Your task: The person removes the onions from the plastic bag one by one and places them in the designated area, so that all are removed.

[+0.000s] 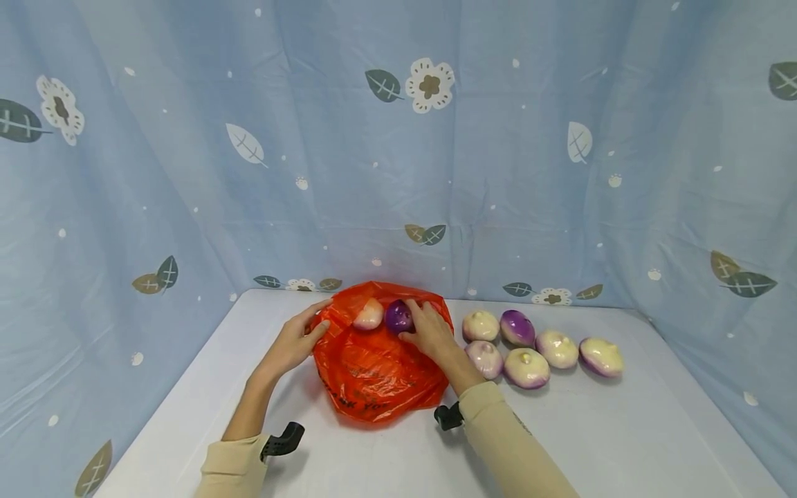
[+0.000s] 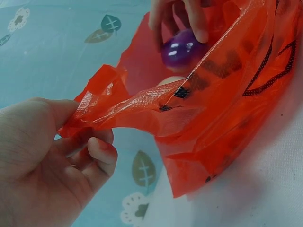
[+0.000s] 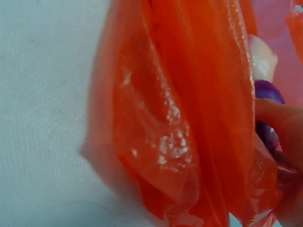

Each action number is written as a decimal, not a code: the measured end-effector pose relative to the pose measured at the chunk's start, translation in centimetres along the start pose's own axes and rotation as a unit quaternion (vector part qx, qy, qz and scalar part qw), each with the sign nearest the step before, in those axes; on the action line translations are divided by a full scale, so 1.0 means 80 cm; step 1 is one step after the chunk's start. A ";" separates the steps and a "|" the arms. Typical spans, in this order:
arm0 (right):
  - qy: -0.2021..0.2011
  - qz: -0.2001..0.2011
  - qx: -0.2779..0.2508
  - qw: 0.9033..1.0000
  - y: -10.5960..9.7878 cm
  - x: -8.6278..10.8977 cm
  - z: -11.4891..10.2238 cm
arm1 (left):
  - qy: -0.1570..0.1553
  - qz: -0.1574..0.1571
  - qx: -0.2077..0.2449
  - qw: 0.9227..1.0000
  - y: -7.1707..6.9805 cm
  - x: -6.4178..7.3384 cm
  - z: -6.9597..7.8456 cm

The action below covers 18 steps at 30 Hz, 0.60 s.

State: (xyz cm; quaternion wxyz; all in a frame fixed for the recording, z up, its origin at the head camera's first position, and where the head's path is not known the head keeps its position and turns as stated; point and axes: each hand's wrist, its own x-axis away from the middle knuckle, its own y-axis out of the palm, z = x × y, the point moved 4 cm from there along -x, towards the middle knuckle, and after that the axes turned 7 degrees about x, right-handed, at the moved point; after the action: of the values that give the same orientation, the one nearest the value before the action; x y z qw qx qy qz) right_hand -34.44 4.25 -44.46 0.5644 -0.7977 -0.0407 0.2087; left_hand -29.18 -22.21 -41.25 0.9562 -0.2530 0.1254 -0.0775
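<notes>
A red plastic bag [image 1: 373,377] with dark print lies on the table, its mouth held open. At its left side my left hand [image 1: 297,344] pinches the rim; in the left wrist view the thumb lies over the red film [image 2: 90,106], with fingers beneath. My right hand [image 1: 434,333] reaches into the mouth and grips a shiny purple onion [image 1: 397,317]. Beside that onion sits a cream-white onion [image 1: 369,315], inside the bag. The right wrist view shows the purple onion [image 3: 269,90] partly covered by the fingers. Deeper contents of the bag are hidden.
To the right of the bag several cream and purple onions [image 1: 526,368] lie grouped on the white table [image 1: 623,429]; one purple onion [image 1: 517,328] is among them. A blue patterned curtain [image 1: 336,152] hangs behind the table and along its sides.
</notes>
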 end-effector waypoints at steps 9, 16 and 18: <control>-0.055 0.046 -0.005 0.997 -0.016 -0.001 -0.013 | 0.008 0.004 -0.004 1.000 0.000 0.000 0.000; -0.057 0.051 -0.033 0.997 -0.032 0.010 -0.019 | 0.007 0.002 -0.005 1.000 0.000 0.000 0.000; -0.054 0.048 -0.040 0.997 -0.035 0.015 -0.020 | 0.000 0.004 -0.001 1.000 0.000 0.000 -0.001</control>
State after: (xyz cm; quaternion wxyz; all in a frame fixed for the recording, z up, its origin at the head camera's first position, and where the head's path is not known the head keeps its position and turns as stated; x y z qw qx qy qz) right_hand -32.31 4.22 -41.78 0.5183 -0.8083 -0.0411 0.2763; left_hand -29.18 -22.20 -41.31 0.9562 -0.2535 0.1265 -0.0736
